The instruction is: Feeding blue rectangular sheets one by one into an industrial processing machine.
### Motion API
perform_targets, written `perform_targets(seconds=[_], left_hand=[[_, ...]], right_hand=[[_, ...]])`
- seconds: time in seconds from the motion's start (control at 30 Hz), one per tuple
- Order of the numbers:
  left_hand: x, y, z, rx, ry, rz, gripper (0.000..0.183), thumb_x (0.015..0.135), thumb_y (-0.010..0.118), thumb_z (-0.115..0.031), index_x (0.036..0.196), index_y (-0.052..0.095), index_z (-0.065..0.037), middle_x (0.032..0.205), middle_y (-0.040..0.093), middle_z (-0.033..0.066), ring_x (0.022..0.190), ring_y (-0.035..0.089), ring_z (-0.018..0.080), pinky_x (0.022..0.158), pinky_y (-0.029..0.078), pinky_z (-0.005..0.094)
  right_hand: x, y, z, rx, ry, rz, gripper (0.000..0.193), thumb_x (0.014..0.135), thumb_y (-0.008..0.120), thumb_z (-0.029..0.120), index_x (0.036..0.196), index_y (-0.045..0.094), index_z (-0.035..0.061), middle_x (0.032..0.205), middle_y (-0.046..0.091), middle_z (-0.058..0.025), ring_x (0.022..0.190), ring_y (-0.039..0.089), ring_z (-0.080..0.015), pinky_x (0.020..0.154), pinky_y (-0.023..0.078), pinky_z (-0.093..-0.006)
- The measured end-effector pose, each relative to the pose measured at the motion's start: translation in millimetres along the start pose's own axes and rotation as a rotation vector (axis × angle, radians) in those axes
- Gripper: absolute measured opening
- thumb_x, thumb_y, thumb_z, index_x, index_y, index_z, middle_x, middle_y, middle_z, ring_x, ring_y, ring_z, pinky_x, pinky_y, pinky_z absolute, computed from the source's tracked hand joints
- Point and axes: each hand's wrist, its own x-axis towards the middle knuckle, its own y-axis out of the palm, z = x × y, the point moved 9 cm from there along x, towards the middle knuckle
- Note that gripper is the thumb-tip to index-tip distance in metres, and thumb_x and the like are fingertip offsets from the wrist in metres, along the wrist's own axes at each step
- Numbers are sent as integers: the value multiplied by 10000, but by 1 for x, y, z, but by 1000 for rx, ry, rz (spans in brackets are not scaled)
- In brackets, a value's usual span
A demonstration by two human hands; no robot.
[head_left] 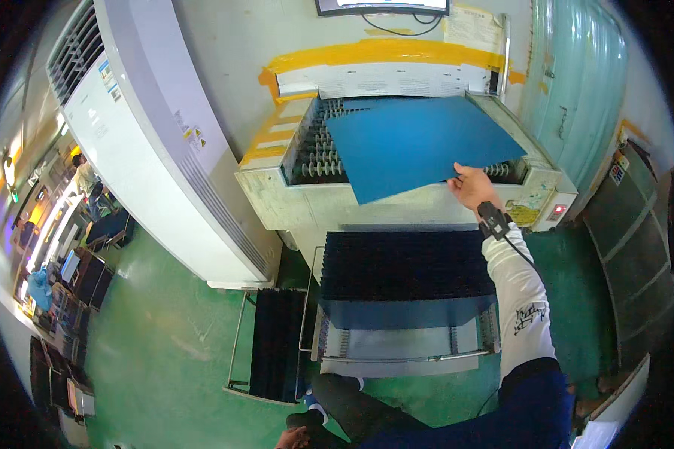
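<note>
A large flat blue sheet point(419, 142) lies tilted over the rollers at the mouth of a conveyor machine point(412, 198). My right hand point(472, 185) pinches its near edge, right of the middle, with the thumb on top and the other fingers partly hidden. The sheet's near left corner juts out past the machine's front rim. At the lower edge, by my knee, my left hand point(292, 438) shows only in part, and its fingers cannot be made out.
Below the machine stands a wire rack point(404, 359) packed with upright dark sheets point(404, 269). Left of it is a smaller rack of dark panels point(277, 344). A tall white air conditioner point(165, 150) rises at left; a dark panel point(629, 239) leans at right.
</note>
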Motion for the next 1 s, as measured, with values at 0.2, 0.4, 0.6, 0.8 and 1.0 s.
perform_targets(seconds=[0.2, 0.4, 0.6, 0.8, 1.0], left_hand=[[11, 5, -4, -49, 66, 57, 259, 831, 730, -348, 954, 661, -130, 728, 619, 31, 607, 533, 168, 590, 460, 331], [20, 10, -7, 18, 11, 25, 262, 833, 728, -350, 965, 664, -133, 728, 619, 33, 614, 542, 171, 590, 462, 332], [23, 10, -6, 103, -48, 5, 266, 835, 726, -353, 975, 667, -135, 727, 620, 36, 621, 552, 174, 590, 463, 334], [28, 1, 8, 161, -141, 3, 304, 839, 721, -350, 1040, 668, -127, 829, 639, 57, 695, 581, 185, 630, 479, 336], [34, 0, 8, 266, 56, 203, 453, 871, 668, -416, 1165, 622, -74, 1011, 635, 112, 878, 628, 211, 694, 504, 326]], right_hand=[[52, 3, -33, 117, -24, -238, 111, 908, 644, 129, 959, 570, 65, 951, 597, -62, 871, 565, -204, 797, 518, -332], [100, 22, -22, 102, -5, -97, 239, 961, 579, 184, 1127, 519, 24, 1094, 611, -127, 994, 593, -238, 771, 528, -304], [98, 24, -26, -313, 225, -102, 359, 969, 565, 268, 1154, 500, -33, 1141, 637, -178, 827, 656, -203, 580, 510, -247], [89, 42, -23, -293, 96, -19, 294, 962, 565, 270, 1062, 594, -5, 1010, 691, -120, 794, 649, -181, 622, 494, -239], [0, 87, -50, -470, 82, 137, 286, 965, 554, 276, 1073, 616, 19, 917, 691, -100, 766, 637, -166, 642, 480, -280]])
